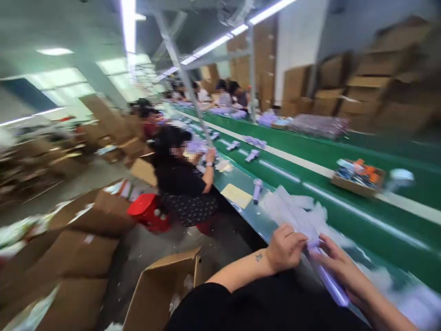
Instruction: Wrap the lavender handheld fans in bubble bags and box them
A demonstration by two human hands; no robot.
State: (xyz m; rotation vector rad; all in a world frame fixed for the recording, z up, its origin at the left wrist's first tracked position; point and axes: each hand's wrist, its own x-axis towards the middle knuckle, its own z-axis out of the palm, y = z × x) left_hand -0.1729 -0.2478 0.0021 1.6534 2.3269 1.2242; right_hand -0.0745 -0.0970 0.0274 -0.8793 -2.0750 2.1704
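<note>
A lavender handheld device (332, 287) with a long, smooth handle slants between my hands; its exact kind is blurred. My right hand (341, 266) is closed around its upper part. At the device's upper end, my left hand (287, 248) has its fingers pinched together; what sits between the fingertips is too small to make out. Just beyond my hands lie crumpled translucent plastic bags (292, 209) on the worktable (237, 174). A similar lavender device (257, 191) lies further along, beside a pale yellow sheet (236, 196).
A green conveyor (296, 184) carries more lavender devices (252, 155) and a small carton of orange and blue items (358, 177). A co-worker (181, 170) sits ahead on the left near a red bin (149, 211). An open cardboard box (161, 289) stands beside me.
</note>
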